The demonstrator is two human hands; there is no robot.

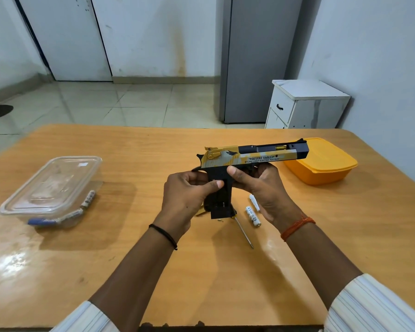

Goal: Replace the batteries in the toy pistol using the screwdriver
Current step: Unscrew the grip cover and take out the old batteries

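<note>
Both hands, left (189,195) and right (259,185), are curled round the black-and-gold plastic toy pistol (254,155), held above the wooden table (130,259); its open grip could be fouled if tilted.

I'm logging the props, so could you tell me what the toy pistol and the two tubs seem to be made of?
Toy pistol: probably moulded plastic, matte black with printed gold-grey camouflage. Clear tub: transparent glossy plastic; batteries show through it. Orange tub: opaque, slightly shiny plastic, by its even colour.

Plain room, likely home: tiled floor (130,101), grey fridge (254,58), white bedside cabinet (304,106), wooden table (130,236).
</note>
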